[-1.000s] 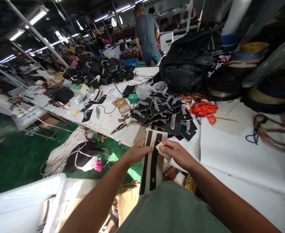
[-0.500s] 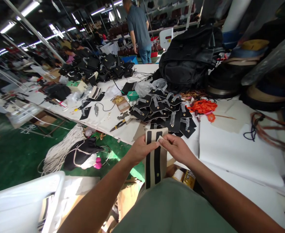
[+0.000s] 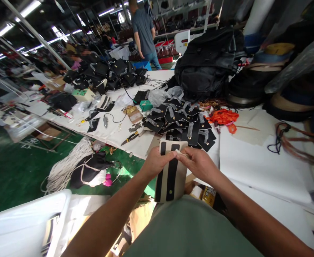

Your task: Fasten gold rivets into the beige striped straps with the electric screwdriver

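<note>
A beige panel with black stripes hangs between my hands, a small metal stud near its lower end. My left hand is closed on its left edge, thumb across the front. With thumb and fingers pinched, my right hand grips a small pale piece at the panel's upper right; whether that piece belongs to the panel I cannot tell. Just beyond lies a pile of black flaps with clear plastic wrapped on their metal fittings. Pliers rest on the white table to the left.
A black backpack stands behind the pile, with orange strips to its front right. Rolls of webbing are stacked at the right. A white bin is at lower left, and cord bundles lie on the floor. A person is beyond the table.
The striped panel has tilted and its lower end has shifted slightly left, showing more of its width. My hands stay closed near its top. The person beyond the table has moved left.
</note>
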The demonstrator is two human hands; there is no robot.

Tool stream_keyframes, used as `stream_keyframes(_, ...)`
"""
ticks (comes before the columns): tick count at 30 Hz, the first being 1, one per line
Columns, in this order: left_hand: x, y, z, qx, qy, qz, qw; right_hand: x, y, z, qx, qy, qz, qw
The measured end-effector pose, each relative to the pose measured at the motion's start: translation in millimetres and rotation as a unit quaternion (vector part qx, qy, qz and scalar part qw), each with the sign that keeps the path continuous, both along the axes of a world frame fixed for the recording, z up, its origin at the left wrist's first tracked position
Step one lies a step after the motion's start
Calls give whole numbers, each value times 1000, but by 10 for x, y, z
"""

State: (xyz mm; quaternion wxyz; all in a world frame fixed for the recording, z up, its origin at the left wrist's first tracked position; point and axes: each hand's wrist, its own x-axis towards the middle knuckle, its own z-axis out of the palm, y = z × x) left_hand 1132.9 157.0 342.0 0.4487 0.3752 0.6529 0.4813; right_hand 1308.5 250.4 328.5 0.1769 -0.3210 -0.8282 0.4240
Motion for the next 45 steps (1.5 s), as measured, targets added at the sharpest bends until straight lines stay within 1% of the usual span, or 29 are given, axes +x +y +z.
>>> stream_keyframes(3, 19, 21, -16, 4, 19, -5, 1000, -1, 34, 0, 27, -12, 10, 999)
stream_keyframes(6, 38, 62, -92, 10, 63, 7, 998, 15, -40, 76, 42, 11, 37, 998)
stream_keyframes(7, 33, 84, -128, 12, 87, 25, 996, 27, -103, 123, 36, 33, 69, 996)
stream_keyframes(9, -5, 139, -203, 14, 125, 92, 988, 59, -262, 215, 10, 84, 183, 979)
stream_keyframes(10, -33, 167, -236, 18, 125, 132, 983, 76, -337, 240, -13, 108, 240, 965)
stream_keyframes(11, -63, 192, -262, 25, 108, 167, 980, 93, -394, 237, -39, 127, 272, 953)
stream_keyframes(12, -90, 213, -280, 31, 76, 191, 978, 109, -422, 201, -66, 139, 259, 954)
stream_keyframes(13, -111, 227, -291, 35, 32, 202, 978, 124, -420, 132, -95, 143, 198, 965)
stream_keyframes(14, -122, 237, -295, 36, -15, 206, 978, 139, -389, 34, -119, 143, 114, 976)
stream_keyframes(15, -122, 244, -294, 35, -63, 206, 976, 155, -337, -82, -137, 139, 32, 980)
stream_keyframes(16, -112, 250, -290, 32, -107, 207, 972, 172, -274, -204, -146, 136, -27, 979)
stream_keyframes(17, -93, 256, -285, 32, -146, 210, 966, 188, -212, -318, -155, 132, -61, 977)
stream_keyframes(18, -69, 263, -282, 35, -180, 213, 960, 202, -161, -414, -169, 128, -73, 975)
stream_keyframes(19, -43, 269, -283, 40, -207, 216, 953, 213, -125, -484, -194, 121, -75, 971)
stream_keyframes(21, 13, 263, -300, 42, -225, 211, 950, 222, -102, -545, -255, 98, -67, 960)
stream_keyframes(23, 74, 211, -336, 34, -188, 194, 962, 213, -121, -526, -302, 83, -69, 947)
stream_keyframes(25, 152, 100, -388, 27, -130, 178, 975, 190, -141, -479, -317, 93, -93, 939)
stream_keyframes(27, 262, -51, -449, 15, -118, 175, 977, 159, -145, -443, -308, 119, -126, 935)
stream_keyframes(28, 326, -127, -481, 5, -140, 170, 976, 139, -140, -434, -297, 131, -142, 935)
stream_keyframes(30, 459, -255, -542, -23, -217, 145, 965, 97, -123, -431, -264, 150, -162, 939)
stream_keyframes(32, 564, -327, -590, -35, -286, 122, 950, 60, -95, -441, -235, 159, -161, 945)
stream_keyframes(34, 610, -339, -616, -33, -308, 126, 942, 50, -53, -450, -214, 150, -144, 954)
stream_keyframes(36, 596, -312, -622, -23, -291, 153, 944, 85, 0, -447, -174, 152, -136, 963)
stream_keyframes(39, 525, -251, -607, 5, -250, 200, 947, 205, 56, -411, -83, 164, -168, 968)
stream_keyframes(40, 505, -231, -598, 19, -235, 215, 948, 248, 55, -393, -70, 154, -176, 970)
stream_keyframes(41, 492, -213, -589, 33, -218, 226, 949, 283, 40, -376, -71, 135, -170, 974)
stream_keyframes(42, 486, -195, -578, 42, -199, 233, 951, 307, 13, -362, -84, 113, -151, 978)
stream_keyframes(45, 506, -154, -537, 57, -149, 227, 961, 304, -105, -356, -135, 83, -75, 985)
